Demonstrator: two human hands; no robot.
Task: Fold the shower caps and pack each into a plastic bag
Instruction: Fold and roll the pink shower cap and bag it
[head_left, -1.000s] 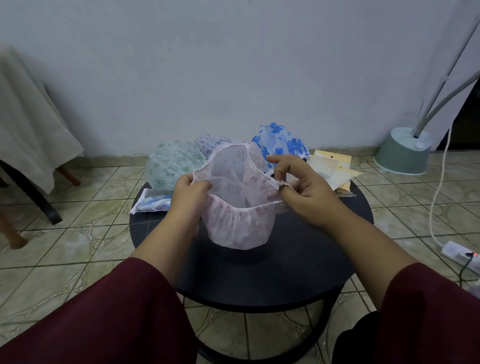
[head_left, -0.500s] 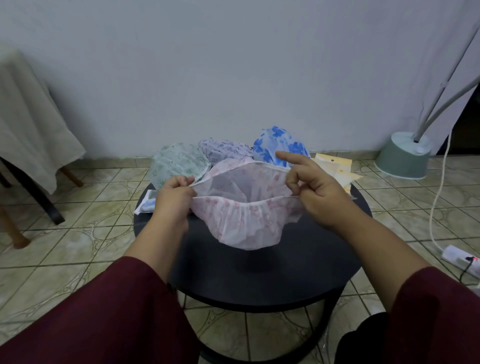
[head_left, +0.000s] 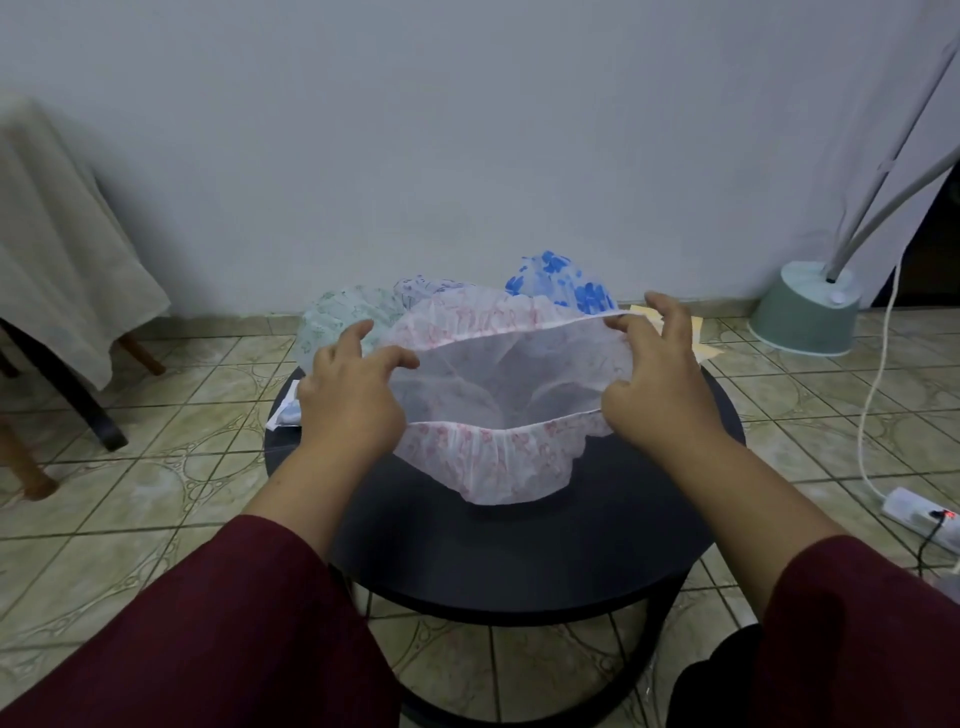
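Note:
A white shower cap with pink print (head_left: 498, 457) is stretched wide open above the round black table (head_left: 519, 561), its elastic rim pulled taut. My left hand (head_left: 348, 395) grips the rim on the left side. On the right, my right hand (head_left: 654, 384) holds the rim, thumb and forefinger pinching its far edge. Behind the cap lie a green-patterned cap (head_left: 337, 317), a lilac one (head_left: 426, 288) and a blue-flowered one (head_left: 561, 280). Yellowish plastic bags (head_left: 696, 338) peek out behind my right hand.
A packed cap in a clear bag (head_left: 285, 413) lies at the table's left edge. A cloth-draped piece of furniture (head_left: 57, 249) stands at the left. On the right are a green lamp base (head_left: 805, 312), a white cord (head_left: 872, 405) and a power strip (head_left: 919, 514) on the tiled floor.
Both hands have moved apart, stretching the pink cap's opening much wider. The cap's mouth has gone from bunched to spread open.

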